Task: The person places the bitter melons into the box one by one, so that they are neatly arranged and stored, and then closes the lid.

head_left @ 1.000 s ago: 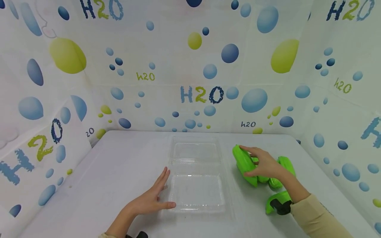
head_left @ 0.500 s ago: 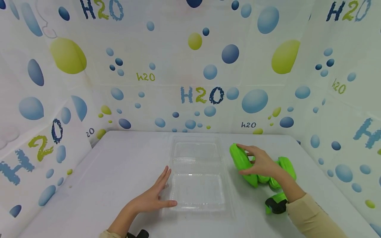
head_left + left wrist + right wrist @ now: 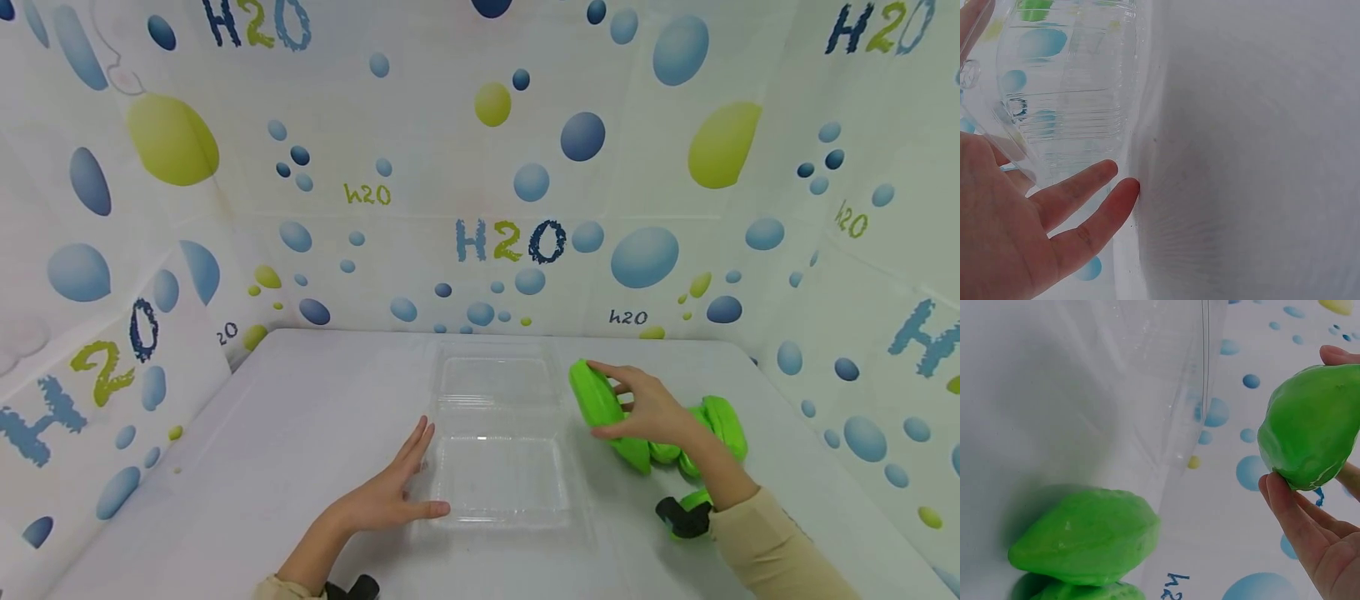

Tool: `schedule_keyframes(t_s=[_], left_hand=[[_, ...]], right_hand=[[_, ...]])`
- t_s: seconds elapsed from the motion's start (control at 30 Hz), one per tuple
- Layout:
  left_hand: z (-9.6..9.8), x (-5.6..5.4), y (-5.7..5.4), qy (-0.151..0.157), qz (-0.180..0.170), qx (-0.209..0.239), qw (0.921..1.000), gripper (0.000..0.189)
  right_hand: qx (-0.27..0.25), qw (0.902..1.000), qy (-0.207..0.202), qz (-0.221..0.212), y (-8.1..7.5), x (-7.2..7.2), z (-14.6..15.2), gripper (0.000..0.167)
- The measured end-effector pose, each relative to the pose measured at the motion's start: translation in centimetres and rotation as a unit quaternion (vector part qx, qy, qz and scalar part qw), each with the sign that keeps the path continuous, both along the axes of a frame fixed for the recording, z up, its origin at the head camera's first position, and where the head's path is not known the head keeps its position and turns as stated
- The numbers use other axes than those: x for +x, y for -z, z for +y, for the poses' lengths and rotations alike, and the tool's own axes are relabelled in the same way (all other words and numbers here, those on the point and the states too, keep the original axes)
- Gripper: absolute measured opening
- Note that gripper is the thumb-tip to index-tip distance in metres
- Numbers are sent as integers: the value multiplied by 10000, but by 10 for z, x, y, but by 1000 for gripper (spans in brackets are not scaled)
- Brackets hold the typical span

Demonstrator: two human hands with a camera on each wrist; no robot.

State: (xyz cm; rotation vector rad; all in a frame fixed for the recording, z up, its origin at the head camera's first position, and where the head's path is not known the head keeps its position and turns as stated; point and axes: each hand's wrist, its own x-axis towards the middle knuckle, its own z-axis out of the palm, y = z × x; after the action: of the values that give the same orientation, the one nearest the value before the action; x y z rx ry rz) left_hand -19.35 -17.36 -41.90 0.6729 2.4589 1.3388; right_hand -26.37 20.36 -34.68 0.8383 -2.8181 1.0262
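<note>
A clear plastic clamshell box (image 3: 501, 479) lies with its lid folded back in mid-table. At its left side is my left hand (image 3: 378, 500), fingers straight and spread, thumb by the near left corner. The left wrist view shows its fingers (image 3: 1094, 215) beside the box wall. My right hand (image 3: 648, 408) holds a glossy green ribbed fruit (image 3: 595, 396), shaped like a star fruit, between thumb and fingertips. This fruit is raised off the table, right of the box. Another green fruit (image 3: 1088, 534) lies below it in the right wrist view.
Several more green fruits (image 3: 726, 425) lie on the right side of the white table (image 3: 247, 467), partly hidden by my right forearm. Black camera mounts (image 3: 684, 518) sit on both wrists. A white sheet (image 3: 420, 142) with blue and yellow dots stands behind and at both sides.
My right hand has lifted the green fruit and moved it slightly left, away from the others and nearer the box. The left hand has barely shifted.
</note>
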Motion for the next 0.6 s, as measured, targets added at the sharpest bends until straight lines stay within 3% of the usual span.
schedule_keyframes(t_s=[0.6], left_hand=[[4,-6,1,-19,91,27,10000,105]], right_hand=[[-295,9990,-246,-236,4,-2,-21,90]])
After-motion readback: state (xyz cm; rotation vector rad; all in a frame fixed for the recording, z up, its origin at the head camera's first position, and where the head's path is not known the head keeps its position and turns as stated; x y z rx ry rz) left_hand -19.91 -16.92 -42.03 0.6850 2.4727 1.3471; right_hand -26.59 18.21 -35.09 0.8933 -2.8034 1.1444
